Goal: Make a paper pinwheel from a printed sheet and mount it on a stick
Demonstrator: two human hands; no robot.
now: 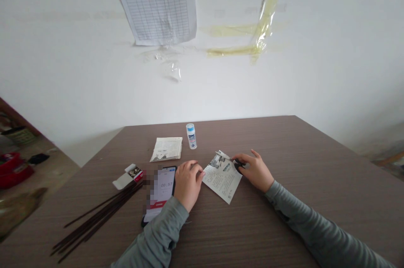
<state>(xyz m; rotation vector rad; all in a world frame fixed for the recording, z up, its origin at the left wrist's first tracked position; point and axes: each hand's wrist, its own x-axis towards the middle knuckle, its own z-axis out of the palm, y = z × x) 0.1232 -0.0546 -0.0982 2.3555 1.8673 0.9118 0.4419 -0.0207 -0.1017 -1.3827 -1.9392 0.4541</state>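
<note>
A square piece of printed newspaper [222, 179] lies turned at an angle over the brown table. My left hand [188, 184] has its thumb and fingers pinched at the paper's left corner. Black-handled scissors [239, 167] are in my right hand [257, 172], with the blades along the paper's upper edge, where a narrow strip stands off. Part of the handles is hidden by my fingers. Just left of my left hand is a phone [162, 190] with a timer on its screen. A folded stack of newspaper [166, 149] rests farther back.
A small white bottle with a blue cap [191, 136] stands behind the paper. Several thin dark sticks [97, 219] and an opened small box [129, 176] lie at the left. The white wall [240, 91] rises behind the table, with a printed sheet [159, 9] taped on it.
</note>
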